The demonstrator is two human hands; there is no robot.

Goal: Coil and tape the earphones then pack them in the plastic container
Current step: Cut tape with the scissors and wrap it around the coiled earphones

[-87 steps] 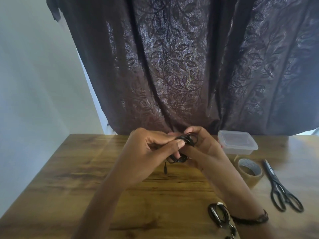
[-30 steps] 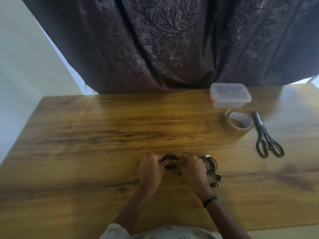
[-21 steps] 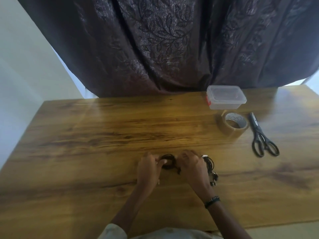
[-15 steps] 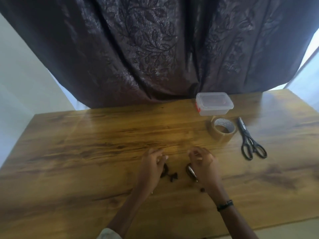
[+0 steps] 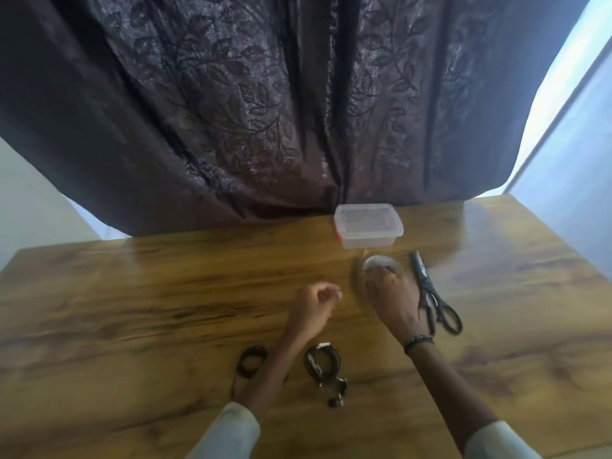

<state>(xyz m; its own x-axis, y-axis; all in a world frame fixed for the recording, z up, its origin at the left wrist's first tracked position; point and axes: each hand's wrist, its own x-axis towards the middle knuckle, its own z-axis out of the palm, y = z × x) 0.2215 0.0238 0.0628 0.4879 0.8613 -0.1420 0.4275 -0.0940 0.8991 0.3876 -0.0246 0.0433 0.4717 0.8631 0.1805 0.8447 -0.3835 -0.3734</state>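
While my right hand (image 5: 392,301) reaches to the tape roll (image 5: 377,262) right of centre, its fingers curl over the near rim of the roll; motion blur hides whether this grip has closed on it, so I cannot tell. My left hand (image 5: 313,308) hovers just left of it above the tabletop (image 5: 149,309), fingers loosely curled and holding nothing. Two coiled earphones lie in the lower middle of the frame: one black coil (image 5: 253,361) left of my left forearm, partly hidden by it, and a second coil (image 5: 323,362) to its right, with earbuds trailing toward the lower edge. A clear plastic container (image 5: 368,229), lid on, stands at the far edge before the dark curtain (image 5: 265,94). Black scissors (image 5: 433,296) lie just right of my right hand.
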